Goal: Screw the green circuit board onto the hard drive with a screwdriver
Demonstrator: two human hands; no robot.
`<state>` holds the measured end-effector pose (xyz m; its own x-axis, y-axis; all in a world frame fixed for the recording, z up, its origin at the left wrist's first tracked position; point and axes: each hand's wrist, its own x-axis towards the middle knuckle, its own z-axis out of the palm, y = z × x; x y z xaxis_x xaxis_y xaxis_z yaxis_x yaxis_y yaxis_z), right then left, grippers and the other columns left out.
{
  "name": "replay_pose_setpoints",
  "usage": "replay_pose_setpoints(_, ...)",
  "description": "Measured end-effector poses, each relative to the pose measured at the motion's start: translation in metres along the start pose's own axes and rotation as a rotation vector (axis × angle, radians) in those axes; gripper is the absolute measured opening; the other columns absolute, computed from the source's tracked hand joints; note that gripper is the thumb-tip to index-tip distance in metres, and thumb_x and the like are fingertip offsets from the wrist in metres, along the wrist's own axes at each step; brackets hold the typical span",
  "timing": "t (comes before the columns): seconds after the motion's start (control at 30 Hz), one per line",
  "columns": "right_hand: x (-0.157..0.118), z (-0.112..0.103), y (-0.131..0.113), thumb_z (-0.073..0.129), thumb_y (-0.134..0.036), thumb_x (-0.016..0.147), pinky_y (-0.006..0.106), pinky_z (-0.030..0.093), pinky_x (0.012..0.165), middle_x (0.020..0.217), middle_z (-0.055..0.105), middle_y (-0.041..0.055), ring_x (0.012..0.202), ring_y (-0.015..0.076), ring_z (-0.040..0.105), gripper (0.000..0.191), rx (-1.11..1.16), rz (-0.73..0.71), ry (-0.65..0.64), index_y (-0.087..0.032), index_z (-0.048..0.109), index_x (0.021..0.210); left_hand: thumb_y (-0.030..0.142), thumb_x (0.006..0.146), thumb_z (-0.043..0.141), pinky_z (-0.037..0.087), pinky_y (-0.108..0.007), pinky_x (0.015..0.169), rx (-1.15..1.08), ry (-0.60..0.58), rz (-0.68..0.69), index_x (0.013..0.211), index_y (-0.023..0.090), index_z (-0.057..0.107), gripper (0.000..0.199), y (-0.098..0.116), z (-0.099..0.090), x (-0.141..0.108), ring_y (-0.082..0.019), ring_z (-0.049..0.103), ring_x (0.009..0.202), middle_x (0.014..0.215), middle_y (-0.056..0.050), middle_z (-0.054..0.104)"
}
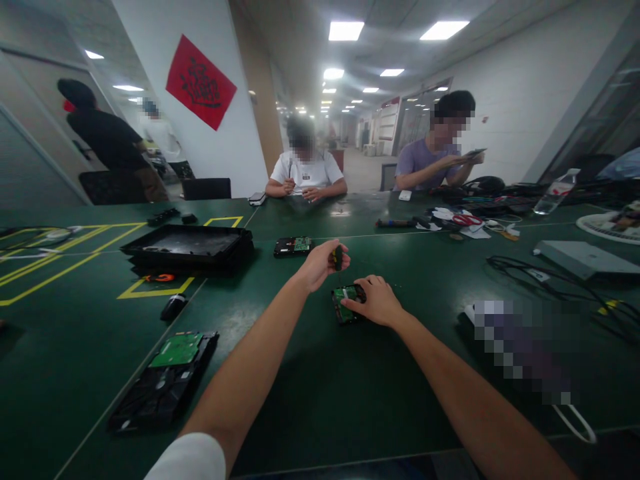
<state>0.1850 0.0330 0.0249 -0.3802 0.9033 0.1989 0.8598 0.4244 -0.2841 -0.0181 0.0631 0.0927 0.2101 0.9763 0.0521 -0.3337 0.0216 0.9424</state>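
Note:
A hard drive (pixel 344 313) lies on the dark green table in front of me, its green circuit board facing up. My right hand (pixel 379 300) grips it from the right, with the thumb across the board and the fingers over the far edge. Above it, my left hand (pixel 323 265) is closed around the dark and yellow handle of a screwdriver (pixel 339 258). The thin shaft points down at the far side of the drive; whether its tip sits in a screw is too small to tell.
Another hard drive (pixel 293 247) lies farther off. Left are black trays (pixel 200 243), a computer mouse (pixel 174 307) and a black unit with a green board (pixel 167 380). Right are cables (pixel 560 287), a grey box (pixel 585 259) and a bottle (pixel 557 192). Two people sit across the table.

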Motion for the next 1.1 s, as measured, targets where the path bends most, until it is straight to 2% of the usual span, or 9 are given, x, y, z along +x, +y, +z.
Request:
replay_pose_setpoints(0.1, 0.0, 0.0, 0.0, 0.053, -0.083, 0.088, 0.045, 0.043, 0.098, 0.127, 0.062, 0.0162, 0.123, 0.0352, 0.053, 0.077, -0.001, -0.007, 0.002, -0.023, 0.065, 0.135, 0.053, 0.094, 0.062, 0.058, -0.035, 0.074, -0.118, 0.049, 0.003, 0.088, 0.019, 0.065, 0.035, -0.005, 0.006, 0.002, -0.015, 0.059, 0.063, 0.069, -0.001, 0.059)
replay_pose_setpoints(0.2, -0.001, -0.001, 0.0, 0.053, -0.083, 0.088, 0.045, 0.043, 0.099, 0.126, 0.062, 0.0166, 0.123, 0.0352, 0.053, 0.077, -0.003, 0.001, 0.0, -0.022, 0.065, 0.136, 0.062, 0.094, 0.057, 0.057, -0.032, 0.07, -0.162, 0.048, -0.001, 0.086, 0.02, 0.06, 0.043, -0.009, 0.012, 0.004, -0.013, 0.051, 0.057, 0.064, 0.003, 0.051)
replay_pose_setpoints(0.3, -0.001, -0.001, -0.001, 0.054, -0.082, 0.088, 0.045, 0.043, 0.098, 0.126, 0.061, 0.0164, 0.124, 0.0351, 0.052, 0.076, 0.001, 0.011, -0.004, -0.023, 0.065, 0.135, 0.062, 0.089, 0.065, 0.056, -0.031, 0.069, -0.115, 0.026, 0.002, 0.09, 0.021, 0.058, 0.042, -0.011, 0.013, 0.005, -0.012, 0.049, 0.056, 0.064, 0.005, 0.049)
replay_pose_setpoints(0.4, -0.002, -0.001, -0.001, 0.055, -0.082, 0.088, 0.045, 0.042, 0.1, 0.126, 0.061, 0.016, 0.124, 0.035, 0.052, 0.076, 0.004, 0.008, 0.004, -0.023, 0.064, 0.136, 0.053, 0.088, 0.068, 0.057, -0.032, 0.07, -0.077, 0.035, 0.047, 0.097, 0.023, 0.056, 0.034, -0.012, 0.01, 0.005, -0.012, 0.051, 0.055, 0.066, 0.006, 0.053)
replay_pose_setpoints(0.6, -0.002, -0.003, -0.001, 0.054, -0.081, 0.089, 0.045, 0.043, 0.097, 0.128, 0.061, 0.0161, 0.124, 0.035, 0.052, 0.075, 0.011, 0.007, -0.006, -0.024, 0.064, 0.135, 0.055, 0.089, 0.066, 0.057, -0.036, 0.071, -0.041, 0.036, 0.058, 0.092, 0.021, 0.051, 0.037, -0.012, 0.006, 0.007, -0.017, 0.064, 0.063, 0.078, -0.002, 0.066)
replay_pose_setpoints(0.8, -0.002, -0.004, -0.002, 0.055, -0.081, 0.089, 0.045, 0.042, 0.098, 0.127, 0.061, 0.0154, 0.124, 0.0347, 0.051, 0.074, 0.015, 0.014, -0.011, -0.024, 0.065, 0.134, 0.047, 0.09, 0.067, 0.056, -0.032, 0.068, -0.014, 0.071, 0.07, 0.091, 0.019, 0.056, 0.03, -0.011, 0.004, 0.01, -0.016, 0.065, 0.064, 0.076, -0.003, 0.066)
replay_pose_setpoints(0.93, -0.002, -0.004, -0.002, 0.053, -0.081, 0.089, 0.045, 0.043, 0.096, 0.125, 0.061, 0.0159, 0.122, 0.035, 0.052, 0.073, 0.011, 0.004, -0.014, -0.024, 0.066, 0.133, 0.046, 0.09, 0.065, 0.056, -0.033, 0.07, 0.002, 0.023, 0.035, 0.091, 0.018, 0.062, 0.028, -0.008, 0.003, 0.009, -0.018, 0.066, 0.069, 0.078, -0.005, 0.067)
replay_pose_setpoints(1.1, -0.002, -0.003, -0.001, 0.053, -0.081, 0.09, 0.045, 0.042, 0.098, 0.127, 0.061, 0.0164, 0.123, 0.0353, 0.052, 0.075, 0.014, -0.002, -0.01, -0.023, 0.064, 0.136, 0.046, 0.09, 0.059, 0.051, -0.03, 0.068, 0.157, 0.035, 0.071, 0.081, 0.017, 0.069, 0.032, 0.0, 0.0, 0.005, -0.018, 0.065, 0.073, 0.081, -0.007, 0.068)
